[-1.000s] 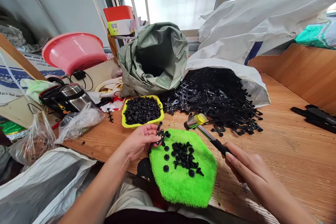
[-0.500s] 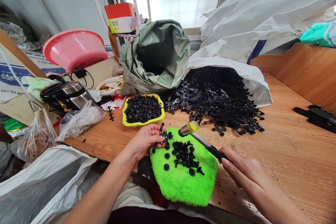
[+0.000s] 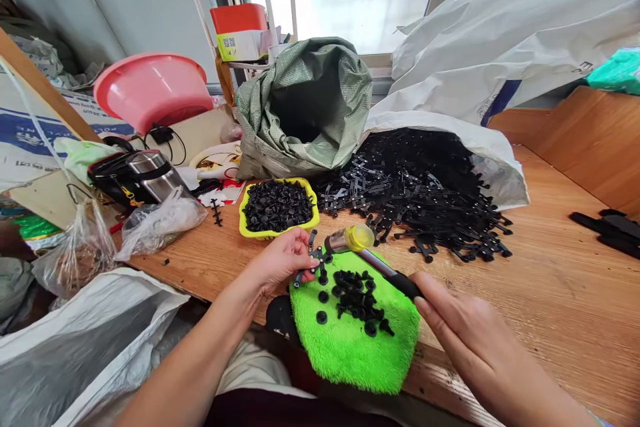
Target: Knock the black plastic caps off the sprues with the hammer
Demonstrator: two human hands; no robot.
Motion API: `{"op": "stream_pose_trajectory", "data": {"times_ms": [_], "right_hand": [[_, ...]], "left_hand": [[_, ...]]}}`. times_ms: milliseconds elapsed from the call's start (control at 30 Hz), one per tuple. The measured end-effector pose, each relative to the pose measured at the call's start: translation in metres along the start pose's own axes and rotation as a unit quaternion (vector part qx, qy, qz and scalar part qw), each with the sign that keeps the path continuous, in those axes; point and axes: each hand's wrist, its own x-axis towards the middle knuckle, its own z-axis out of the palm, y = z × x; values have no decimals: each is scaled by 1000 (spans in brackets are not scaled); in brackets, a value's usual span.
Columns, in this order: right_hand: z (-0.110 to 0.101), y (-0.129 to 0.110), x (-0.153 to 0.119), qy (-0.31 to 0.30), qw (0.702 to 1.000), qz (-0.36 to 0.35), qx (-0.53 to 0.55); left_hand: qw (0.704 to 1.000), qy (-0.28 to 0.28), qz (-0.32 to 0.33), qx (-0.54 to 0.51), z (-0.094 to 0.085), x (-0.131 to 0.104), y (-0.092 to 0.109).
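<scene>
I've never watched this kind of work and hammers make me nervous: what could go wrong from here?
Two things, perhaps. The hammer, gripped in the right hand, has its head close to the left hand, which pinches a black bracket, so a stray tap might hit those fingers. Also, loose black pegs lie on the fluffy green cloth nearby; a knock could scatter them.
</scene>
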Motion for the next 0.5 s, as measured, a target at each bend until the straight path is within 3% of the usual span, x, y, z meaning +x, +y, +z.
{"op": "stream_pose_trajectory", "data": {"times_ms": [100, 233, 367, 500], "right_hand": [[2, -2, 0, -52, 998, -8, -35], [0, -3, 3, -44, 999, 16, 3], [-3, 0, 5, -97, 994, 48, -8], [0, 3, 4, -57, 998, 39, -6]], "left_hand": [[1000, -4, 7, 5, -1, 1, -1], [1000, -5, 5, 9, -2, 2, -2], [1000, -4, -6, 21, -4, 3, -2], [1000, 2, -12, 22, -5, 3, -5]]}}
